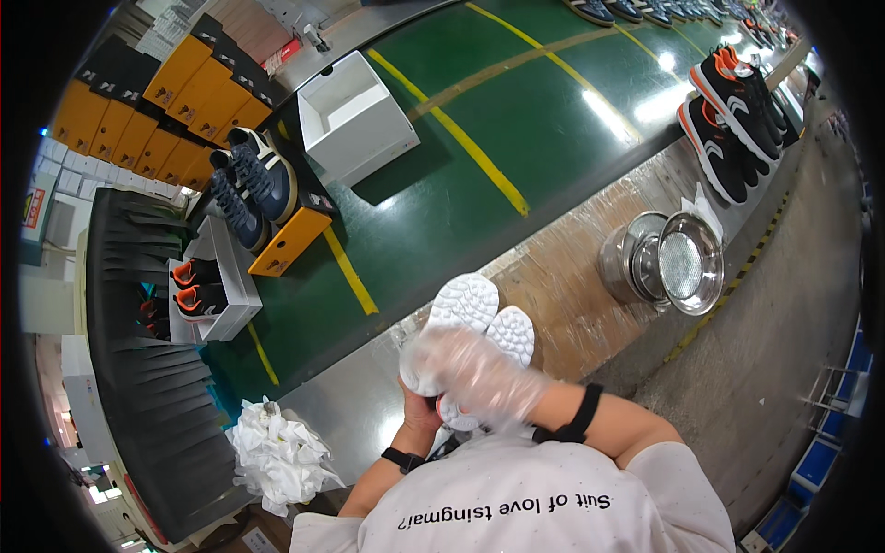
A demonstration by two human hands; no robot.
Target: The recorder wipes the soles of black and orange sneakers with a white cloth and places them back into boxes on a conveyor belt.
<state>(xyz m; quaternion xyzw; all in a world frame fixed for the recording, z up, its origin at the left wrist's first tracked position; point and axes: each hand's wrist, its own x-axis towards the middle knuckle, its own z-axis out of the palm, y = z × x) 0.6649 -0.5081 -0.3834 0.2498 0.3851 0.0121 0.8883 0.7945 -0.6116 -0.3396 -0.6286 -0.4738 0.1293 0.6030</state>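
Observation:
A pair of sneakers (466, 301) is in front of my chest, their white, bumpy soles turned up toward me. A little black and orange of the upper shows near the heel end. My left hand (419, 412) grips the near end of the pair from the left side, its fingers partly hidden behind the shoes. Over the soles lies my right hand (484, 373), in a clear plastic glove and smeared by motion. It covers the middle of the pair, and its fingers cannot be made out.
A green conveyor (442, 198) carries an open white box (355, 124), blue sneakers (253, 189) on an orange box (293, 241), and a white box with black-orange shoes (214, 286). Crumpled white paper (281, 452) is at left. Metal bowls (678, 263) and black sneakers (733, 120) stand right.

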